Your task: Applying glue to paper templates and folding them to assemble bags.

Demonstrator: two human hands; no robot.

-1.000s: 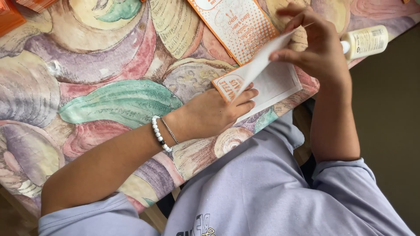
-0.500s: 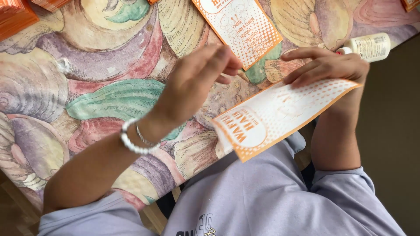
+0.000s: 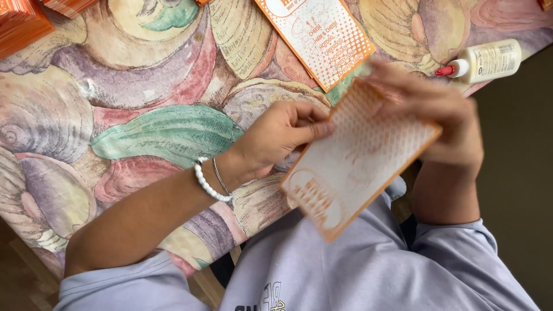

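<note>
Both hands hold a flat orange-and-white printed paper sleeve just above the table's near edge, over my lap. My left hand, with a white bead bracelet on its wrist, pinches the sleeve's left edge. Blurred by motion, my right hand grips its upper right side. A second flat orange-and-white printed sleeve lies on the table beyond them.
The table is covered by a cloth with large pastel seashell shapes. A white glue bottle with a red tip lies at the right edge. Stacks of orange paper sit at the far left corner.
My left hand came back from over the table and took the sleeve's left edge. The sleeve has been turned and now tilts steeper, held in both hands.
</note>
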